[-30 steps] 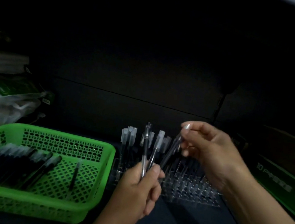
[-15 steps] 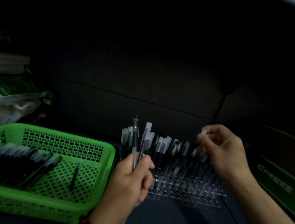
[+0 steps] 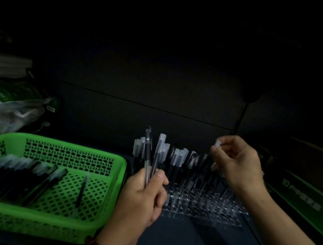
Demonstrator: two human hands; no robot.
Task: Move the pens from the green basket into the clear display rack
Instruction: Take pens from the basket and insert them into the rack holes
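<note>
The green basket (image 3: 54, 220) sits at the left with several black pens (image 3: 19, 175) lying in it. To its right stands the clear display rack (image 3: 205, 211), with several capped pens (image 3: 180, 159) upright in its back rows. My left hand (image 3: 142, 196) grips two pens (image 3: 150, 157) upright, just left of the rack. My right hand (image 3: 239, 165) is over the rack's right side and pinches the clear cap end of a pen (image 3: 217, 144) whose lower part reaches down among the rack's pens.
A green and black box (image 3: 309, 207) with white lettering lies right of the rack. Clear plastic bags and a green packet (image 3: 9, 105) are piled behind the basket. A dark wall stands close behind. The scene is dim.
My right hand carried one pen from beside my left hand to the rack's right side and lowered it there. My left hand shifted left and now holds two pens.
</note>
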